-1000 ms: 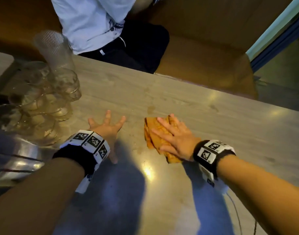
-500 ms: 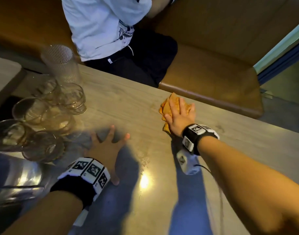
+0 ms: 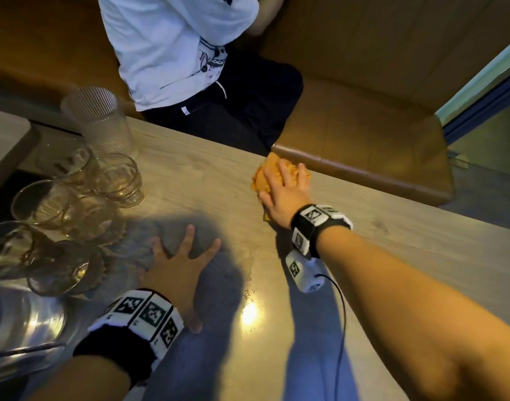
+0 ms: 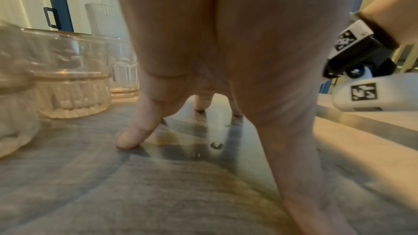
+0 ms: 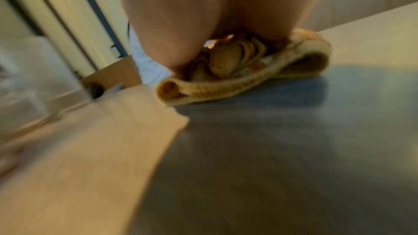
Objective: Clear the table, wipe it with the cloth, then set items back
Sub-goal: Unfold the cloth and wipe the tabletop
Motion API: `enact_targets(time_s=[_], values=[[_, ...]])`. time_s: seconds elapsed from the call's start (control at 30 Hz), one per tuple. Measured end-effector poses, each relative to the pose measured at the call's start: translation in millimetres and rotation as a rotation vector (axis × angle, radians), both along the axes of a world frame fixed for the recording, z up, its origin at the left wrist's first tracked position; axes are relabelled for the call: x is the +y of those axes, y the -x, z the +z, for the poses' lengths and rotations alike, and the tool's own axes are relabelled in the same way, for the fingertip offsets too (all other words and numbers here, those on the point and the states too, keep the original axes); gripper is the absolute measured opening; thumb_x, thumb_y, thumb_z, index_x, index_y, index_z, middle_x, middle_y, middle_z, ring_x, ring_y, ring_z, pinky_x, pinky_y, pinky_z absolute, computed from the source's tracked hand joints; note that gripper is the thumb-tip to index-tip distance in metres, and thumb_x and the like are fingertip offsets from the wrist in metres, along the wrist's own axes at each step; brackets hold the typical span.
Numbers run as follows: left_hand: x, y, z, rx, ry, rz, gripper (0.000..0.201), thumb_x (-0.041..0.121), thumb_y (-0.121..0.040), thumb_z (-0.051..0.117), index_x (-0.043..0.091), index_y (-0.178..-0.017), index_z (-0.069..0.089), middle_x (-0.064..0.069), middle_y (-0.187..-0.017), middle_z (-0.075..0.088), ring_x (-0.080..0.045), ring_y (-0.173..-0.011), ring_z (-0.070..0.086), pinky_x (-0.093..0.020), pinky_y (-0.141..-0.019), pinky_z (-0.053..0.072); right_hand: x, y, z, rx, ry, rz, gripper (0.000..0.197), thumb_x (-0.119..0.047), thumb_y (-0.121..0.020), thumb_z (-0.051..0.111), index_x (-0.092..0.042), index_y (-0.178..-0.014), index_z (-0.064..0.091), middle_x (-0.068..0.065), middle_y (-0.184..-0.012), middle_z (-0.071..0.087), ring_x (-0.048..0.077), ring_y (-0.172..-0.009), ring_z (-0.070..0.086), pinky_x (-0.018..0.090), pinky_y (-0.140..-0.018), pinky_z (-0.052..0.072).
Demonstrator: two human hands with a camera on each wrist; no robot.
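Two hands, no legible writing

Dim, warm light; a glare spot shines between the hands on the bench, bluish arm shadows beneath. Wrist views blur, edges bowed.

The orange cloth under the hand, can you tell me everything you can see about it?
The orange cloth looks soft and a bit worn, folded over itself so its edges curl into little rolls, as the right wrist view shows. It lies flat on the pale wood-look table, close to the far edge by the brown bench. The right hand presses down on it with straight fingers, covering most of it. Only the hand and table touch it.
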State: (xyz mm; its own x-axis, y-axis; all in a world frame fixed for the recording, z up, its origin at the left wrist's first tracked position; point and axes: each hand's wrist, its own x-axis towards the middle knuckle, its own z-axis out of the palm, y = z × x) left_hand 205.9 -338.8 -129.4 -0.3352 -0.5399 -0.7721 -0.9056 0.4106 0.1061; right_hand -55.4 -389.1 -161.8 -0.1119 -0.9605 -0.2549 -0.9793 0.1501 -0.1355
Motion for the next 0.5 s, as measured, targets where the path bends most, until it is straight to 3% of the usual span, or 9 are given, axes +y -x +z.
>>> enact_targets(time_s=[0.1, 0.17, 0.23, 0.3, 0.4, 0.5], values=[[-0.5, 0.2, 0.7, -0.013, 0.004, -0.016, 0.150, 0.052, -0.050, 0.090, 0.058, -0.133, -0.035, 0.010, -0.132, -0.054, -0.059, -0.133, -0.029, -0.071, -0.109, 0.022, 17.3, 9.1, 13.9, -0.151, 0.110, 0.269, 0.069, -0.031, -0.084, 0.066, -0.017, -0.145, 0.037, 0.015, -0.155, 0.021, 0.043, -0.137, 0.025, 0.051, -0.115, 0.025], [-0.4, 0.6, 1.5, -0.011, 0.002, -0.030, 0.151, 0.053, -0.050, 0.089, 0.057, -0.132, -0.037, 0.008, -0.132, -0.054, -0.060, -0.133, -0.027, -0.069, -0.110, 0.021, 20.4, 29.2, 25.3, -0.165, 0.095, 0.142, 0.089, -0.022, -0.072, 0.078, -0.015, -0.146, 0.029, 0.015, -0.149, 0.021, 0.039, -0.130, 0.036, 0.044, -0.106, 0.041], [-1.1, 0.5, 1.8, -0.004, -0.004, -0.031, 0.150, 0.053, -0.050, 0.089, 0.057, -0.133, -0.036, 0.006, -0.132, -0.054, -0.060, -0.133, -0.026, -0.069, -0.110, 0.022, 20.7, 50.6, 32.7, -0.126, 0.104, -0.060, 0.092, -0.021, -0.071, 0.080, -0.015, -0.147, 0.027, 0.013, -0.139, 0.029, 0.036, -0.124, 0.041, 0.042, -0.101, 0.043], [-2.5, 0.1, 1.2, 0.001, -0.012, -0.025, 0.149, 0.052, -0.050, 0.090, 0.057, -0.135, -0.033, 0.007, -0.131, -0.055, -0.060, -0.133, -0.026, -0.068, -0.111, 0.023, 18.5, 67.5, 39.4, -0.094, 0.203, -0.214, 0.069, -0.026, -0.076, 0.074, -0.014, -0.137, 0.043, 0.011, -0.128, 0.042, 0.035, -0.120, 0.043, 0.041, -0.098, 0.041], [-3.1, -0.8, 0.5, 0.006, -0.016, -0.021, 0.151, 0.052, -0.048, 0.091, 0.060, -0.131, -0.036, 0.008, -0.130, -0.056, -0.060, -0.133, -0.027, -0.069, -0.110, 0.023, 6.7, 76.3, 48.9, -0.012, 0.354, -0.326, 0.035, -0.046, -0.083, 0.059, -0.021, -0.107, 0.061, 0.003, -0.109, 0.059, 0.030, -0.112, 0.043, 0.043, -0.090, 0.039], [-2.7, -1.1, -0.5, 0.011, -0.011, -0.013, 0.151, 0.050, -0.048, 0.091, 0.062, -0.129, -0.036, 0.010, -0.131, -0.056, -0.060, -0.133, -0.026, -0.069, -0.109, 0.025, -8.1, 68.9, 52.3, -0.279, 0.485, -0.300, 0.025, -0.045, -0.088, 0.058, -0.022, -0.098, 0.060, 0.000, -0.099, 0.059, 0.021, -0.099, 0.047, 0.035, -0.081, 0.040]])
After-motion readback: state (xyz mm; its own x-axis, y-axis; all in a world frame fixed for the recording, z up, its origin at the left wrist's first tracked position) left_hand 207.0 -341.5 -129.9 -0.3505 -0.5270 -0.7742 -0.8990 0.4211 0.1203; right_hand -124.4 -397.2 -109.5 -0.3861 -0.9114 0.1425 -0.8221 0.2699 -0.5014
